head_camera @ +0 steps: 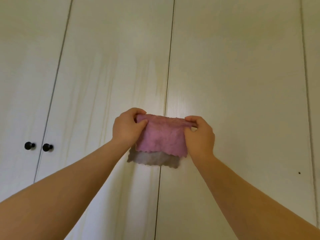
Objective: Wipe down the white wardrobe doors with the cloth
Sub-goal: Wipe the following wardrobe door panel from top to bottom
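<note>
two black knobs far left on the wardrobe doors. left hand pinches the pink cloth by its top corner, right hand pinches the other. cloth hangs stretched just before the centre seam, likely being folded for wiping.

Fuzzy pink cloth, scalloped hem; white wardrobe doors wood-grained, faintly sheened; knobs glossy black.

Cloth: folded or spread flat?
The cloth is folded: left hand and right hand pinch its top edge; pink layer in front, grey layer lower behind.
</note>
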A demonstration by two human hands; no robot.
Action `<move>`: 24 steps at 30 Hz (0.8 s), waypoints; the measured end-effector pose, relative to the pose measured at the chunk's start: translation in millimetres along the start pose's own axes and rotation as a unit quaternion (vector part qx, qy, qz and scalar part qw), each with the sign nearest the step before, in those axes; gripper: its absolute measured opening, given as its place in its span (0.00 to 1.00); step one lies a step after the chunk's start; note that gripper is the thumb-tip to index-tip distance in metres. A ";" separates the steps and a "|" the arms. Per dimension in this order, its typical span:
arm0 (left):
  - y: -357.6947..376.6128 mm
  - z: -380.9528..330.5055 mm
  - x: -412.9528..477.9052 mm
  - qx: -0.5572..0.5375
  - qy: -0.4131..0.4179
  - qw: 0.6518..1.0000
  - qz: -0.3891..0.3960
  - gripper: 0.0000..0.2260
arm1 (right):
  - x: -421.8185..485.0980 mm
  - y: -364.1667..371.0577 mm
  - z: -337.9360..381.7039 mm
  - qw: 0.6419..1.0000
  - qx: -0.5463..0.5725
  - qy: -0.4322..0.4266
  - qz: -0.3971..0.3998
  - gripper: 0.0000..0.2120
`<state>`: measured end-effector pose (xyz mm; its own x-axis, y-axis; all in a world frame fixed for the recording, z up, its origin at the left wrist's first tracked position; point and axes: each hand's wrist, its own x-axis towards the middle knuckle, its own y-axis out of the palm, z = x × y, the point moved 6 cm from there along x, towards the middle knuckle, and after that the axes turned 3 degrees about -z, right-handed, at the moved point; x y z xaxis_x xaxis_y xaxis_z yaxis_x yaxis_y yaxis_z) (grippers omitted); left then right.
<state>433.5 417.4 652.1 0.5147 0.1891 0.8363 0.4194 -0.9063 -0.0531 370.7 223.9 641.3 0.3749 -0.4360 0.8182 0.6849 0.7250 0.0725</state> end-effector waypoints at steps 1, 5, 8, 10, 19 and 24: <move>-6.8 -3.9 10.9 0.024 0.029 0.999 -0.015 0.09 | 6.3 5.8 10.3 0.999 -0.026 -0.027 -0.012 0.13; -32.2 -8.6 71.2 -0.007 0.067 0.994 -0.081 0.08 | 36.1 47.8 52.9 0.996 -0.002 -0.061 -0.069 0.15; -42.1 -16.8 112.1 -0.101 0.074 0.987 -0.099 0.12 | 56.9 79.1 84.0 0.991 0.041 -0.066 -0.108 0.16; -37.3 -21.3 131.8 -0.155 0.082 0.983 -0.054 0.17 | 68.0 94.4 100.8 0.990 0.007 -0.088 -0.107 0.18; 0.9 -19.8 162.5 0.191 0.356 0.915 0.013 0.28 | 102.4 175.6 100.0 0.921 -0.339 -0.193 -0.015 0.26; -25.6 -20.8 179.0 0.114 0.333 0.931 -0.095 0.23 | 118.0 180.2 104.9 0.875 -0.426 -0.228 0.001 0.24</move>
<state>499.3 466.6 814.5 -0.1315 -0.0085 0.9913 0.6423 -0.7624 0.0787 472.8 359.1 810.7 0.2218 -0.0369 0.9744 0.9747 -0.0208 -0.2227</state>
